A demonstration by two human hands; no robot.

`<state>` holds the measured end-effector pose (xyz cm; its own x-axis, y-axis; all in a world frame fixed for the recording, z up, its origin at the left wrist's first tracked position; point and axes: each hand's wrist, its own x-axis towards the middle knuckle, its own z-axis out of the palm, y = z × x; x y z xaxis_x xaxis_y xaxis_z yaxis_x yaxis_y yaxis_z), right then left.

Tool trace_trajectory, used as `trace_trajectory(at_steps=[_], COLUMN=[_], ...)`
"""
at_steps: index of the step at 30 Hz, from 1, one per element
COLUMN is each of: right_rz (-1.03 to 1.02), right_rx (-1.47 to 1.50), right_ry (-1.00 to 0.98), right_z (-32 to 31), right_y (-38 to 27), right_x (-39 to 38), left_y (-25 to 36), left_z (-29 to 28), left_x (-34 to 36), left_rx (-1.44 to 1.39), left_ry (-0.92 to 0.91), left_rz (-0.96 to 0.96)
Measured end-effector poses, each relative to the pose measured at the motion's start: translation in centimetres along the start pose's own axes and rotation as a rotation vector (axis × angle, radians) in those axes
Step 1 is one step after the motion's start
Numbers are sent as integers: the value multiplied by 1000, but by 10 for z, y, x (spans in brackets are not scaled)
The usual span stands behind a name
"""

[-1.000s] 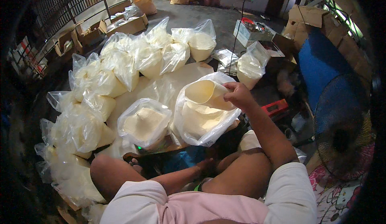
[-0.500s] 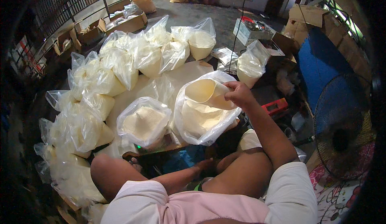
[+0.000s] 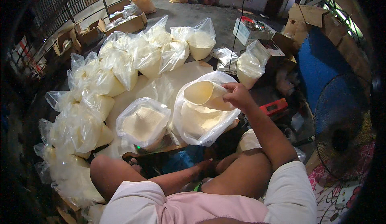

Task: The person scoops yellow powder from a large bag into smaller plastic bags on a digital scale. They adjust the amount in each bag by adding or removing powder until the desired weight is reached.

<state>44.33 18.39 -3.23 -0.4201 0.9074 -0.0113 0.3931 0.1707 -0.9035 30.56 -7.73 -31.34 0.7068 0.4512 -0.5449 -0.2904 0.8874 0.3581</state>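
My right hand (image 3: 238, 95) grips the edge of a wide, cream-coloured cup-like scoop (image 3: 219, 96), its round mouth tilted up and left. The scoop is over a large open white plastic bag (image 3: 200, 134) of pale, cream-coloured powder (image 3: 201, 117). Left of that bag stands a smaller open clear bag (image 3: 144, 102), with powder (image 3: 142, 120) heaped in its middle. A small green light (image 3: 138, 147) glows below it. Low across my lap, my left hand (image 3: 206, 165) lies in shadow near my legs, and its fingers cannot be made out.
Several filled clear bags (image 3: 92, 121) curve around the left and far side. Further right are another filled bag (image 3: 250, 66), flat packets (image 3: 225, 57), a white box (image 3: 251, 33) and a red object (image 3: 274, 106). A fan (image 3: 341, 131) stands close on the right. Cardboard boxes (image 3: 126, 26) lie far left.
The scoop and my right hand have shifted very slightly down and left over the large bag. The bags stay in place.
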Motion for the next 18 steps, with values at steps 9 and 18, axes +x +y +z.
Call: trace_trajectory(at_steps=[9, 18], right_rz=[30, 52], right_rx=[81, 85], right_ry=[-36, -4], right_z=[0, -6], right_y=[-8, 1], right_x=[-3, -5], left_y=[-40, -30], left_z=[-69, -49], left_x=[47, 62], left_rx=[-153, 337], left_ry=[-106, -86], left_rz=[-10, 185])
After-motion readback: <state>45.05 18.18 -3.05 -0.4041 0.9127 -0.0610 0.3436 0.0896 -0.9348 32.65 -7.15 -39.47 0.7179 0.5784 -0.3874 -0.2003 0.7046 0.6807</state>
